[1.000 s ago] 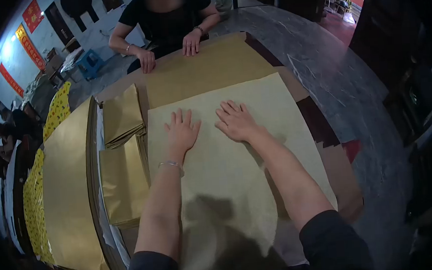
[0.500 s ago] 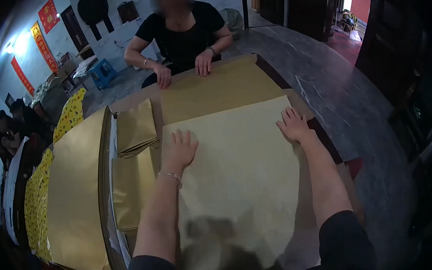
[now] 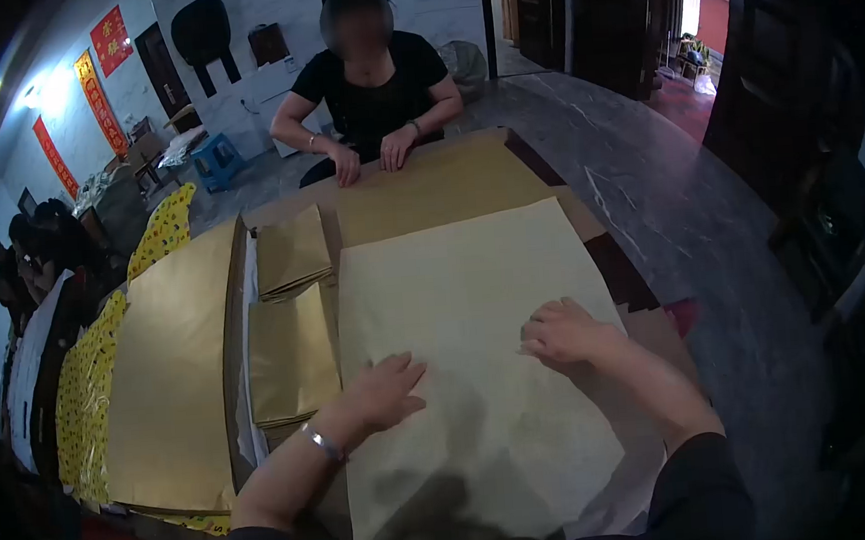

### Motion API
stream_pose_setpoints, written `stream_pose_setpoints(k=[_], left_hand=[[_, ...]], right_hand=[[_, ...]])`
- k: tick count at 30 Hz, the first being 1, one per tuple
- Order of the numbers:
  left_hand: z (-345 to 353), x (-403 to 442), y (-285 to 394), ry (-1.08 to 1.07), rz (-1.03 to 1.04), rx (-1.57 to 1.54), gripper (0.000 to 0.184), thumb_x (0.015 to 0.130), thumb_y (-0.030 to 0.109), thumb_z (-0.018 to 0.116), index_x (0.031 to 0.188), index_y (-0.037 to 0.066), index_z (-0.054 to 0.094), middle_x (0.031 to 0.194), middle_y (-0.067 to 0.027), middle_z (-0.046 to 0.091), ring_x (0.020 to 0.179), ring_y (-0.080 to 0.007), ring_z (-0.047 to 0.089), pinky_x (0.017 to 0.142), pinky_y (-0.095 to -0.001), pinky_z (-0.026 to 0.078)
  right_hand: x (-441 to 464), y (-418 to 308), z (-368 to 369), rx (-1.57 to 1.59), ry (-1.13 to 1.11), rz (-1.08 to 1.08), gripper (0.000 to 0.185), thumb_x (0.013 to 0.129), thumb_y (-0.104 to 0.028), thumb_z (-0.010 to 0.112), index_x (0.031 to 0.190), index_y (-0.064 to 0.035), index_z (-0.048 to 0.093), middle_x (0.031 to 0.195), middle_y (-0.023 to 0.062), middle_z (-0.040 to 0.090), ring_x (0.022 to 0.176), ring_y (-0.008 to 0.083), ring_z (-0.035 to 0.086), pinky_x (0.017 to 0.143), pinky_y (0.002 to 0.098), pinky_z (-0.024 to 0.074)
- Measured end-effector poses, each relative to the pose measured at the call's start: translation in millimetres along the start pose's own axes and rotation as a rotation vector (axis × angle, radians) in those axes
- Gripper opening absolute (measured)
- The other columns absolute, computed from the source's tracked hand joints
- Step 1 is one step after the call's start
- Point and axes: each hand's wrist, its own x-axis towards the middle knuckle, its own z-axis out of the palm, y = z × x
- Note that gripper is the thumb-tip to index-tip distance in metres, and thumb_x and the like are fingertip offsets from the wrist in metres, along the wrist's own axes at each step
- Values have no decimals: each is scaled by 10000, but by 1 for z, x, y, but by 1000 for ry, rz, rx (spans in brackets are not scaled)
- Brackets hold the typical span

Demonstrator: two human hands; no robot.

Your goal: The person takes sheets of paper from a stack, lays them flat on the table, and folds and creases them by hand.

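A large pale sheet (image 3: 455, 299) lies flat in front of me, overlapping a golden-brown sheet (image 3: 447, 184) at the far side. My left hand (image 3: 383, 392) rests near the pale sheet's left edge, fingers apart and holding nothing. Over the right part of the sheet is my right hand (image 3: 562, 331), its fingers curled and pressed together; whether anything is between them is hidden. Two stacks of folded golden paper, an upper one (image 3: 291, 252) and a lower one (image 3: 293, 360), lie left of the pale sheet.
Across the table a person (image 3: 370, 94) sits with both hands at the golden-brown sheet's far edge. Large golden sheets (image 3: 169, 379) are stacked at the left, beside yellow patterned material (image 3: 90, 394). A blue stool (image 3: 216, 163) stands beyond the table.
Both my hands have drawn back toward me from the far part of the pale sheet. My right hand has also moved inward from the right edge, its fingers now curled. The view has tilted upward.
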Motion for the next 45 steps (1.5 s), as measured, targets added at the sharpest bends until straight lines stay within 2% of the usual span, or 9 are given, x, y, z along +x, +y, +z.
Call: stream_pose_setpoints(k=[3, 6, 10, 15, 21, 31, 36, 40, 45], left_hand=[[38, -69, 9, 44, 62, 72, 641, 914, 469, 585, 1432, 125, 432, 1491, -175, 383, 1391, -349, 353, 1085, -549, 330], [68, -117, 24, 57, 125, 158, 638, 906, 515, 579, 1407, 135, 469, 1473, -175, 403, 1388, -344, 361, 1061, -588, 340], [88, -153, 42, 150, 131, 110, 613, 899, 525, 584, 1374, 145, 507, 1448, -150, 439, 1344, -330, 427, 1009, -589, 382], [101, -193, 43, 416, 150, -82, 428, 862, 321, 673, 1240, 138, 589, 1281, -98, 559, 1240, -311, 516, 947, -535, 428], [121, -251, 29, 487, -74, -99, 456, 820, 117, 687, 1260, 75, 575, 1186, -139, 592, 1113, -339, 567, 916, -442, 466], [138, -208, 28, 597, 3, -187, 535, 804, 50, 666, 1321, 80, 534, 1194, -187, 621, 1099, -372, 599, 917, -466, 490], [137, -205, 43, 599, 93, -80, 546, 791, 126, 695, 1315, 115, 541, 1288, -199, 571, 1179, -400, 551, 942, -500, 470], [145, -223, 62, 761, -92, -43, 570, 744, 288, 769, 1261, 139, 580, 1414, -254, 441, 1273, -487, 455, 1000, -610, 393], [159, -226, 73, 659, 290, 77, 392, 782, 203, 697, 1166, 137, 653, 1317, -172, 554, 1242, -397, 524, 971, -586, 429]], right_hand=[[-49, -18, 12, 12, -115, 1, 419, 957, -430, 507, 1183, -98, 628, 1266, 168, 545, 1236, 329, 485, 1004, 525, 399], [-84, -30, 36, -34, 198, -49, 420, 948, -398, 523, 1217, -76, 524, 1338, 166, 430, 1222, 334, 462, 1011, 530, 393], [-101, -50, 27, 86, 167, 0, 354, 948, -381, 525, 1120, -74, 572, 1253, 147, 511, 1212, 324, 478, 1011, 519, 396], [-131, -76, 21, 189, 193, -107, 288, 939, -311, 550, 1090, -71, 601, 1185, 136, 577, 1199, 313, 523, 1041, 470, 394], [-255, -15, 22, 64, 93, 312, 407, 865, -66, 551, 1271, -67, 560, 1339, 141, 534, 1319, 340, 436, 1092, 515, 346], [-314, -31, 32, 75, -57, 319, 705, 821, -123, 644, 1470, -141, 368, 1502, 195, 351, 1415, 375, 305, 1142, 537, 285], [-325, -33, 45, -52, -62, 198, 937, 638, -206, 825, 1458, -126, 379, 1527, 207, 293, 1414, 414, 283, 1128, 549, 296], [-326, -30, 67, -21, 29, 230, 797, 756, -148, 763, 1453, -166, 379, 1524, 178, 323, 1421, 378, 298, 1135, 551, 292], [-328, -12, 94, -217, 177, 164, 708, 763, -84, 718, 1410, -164, 441, 1493, 167, 378, 1380, 386, 359, 1121, 555, 319]])
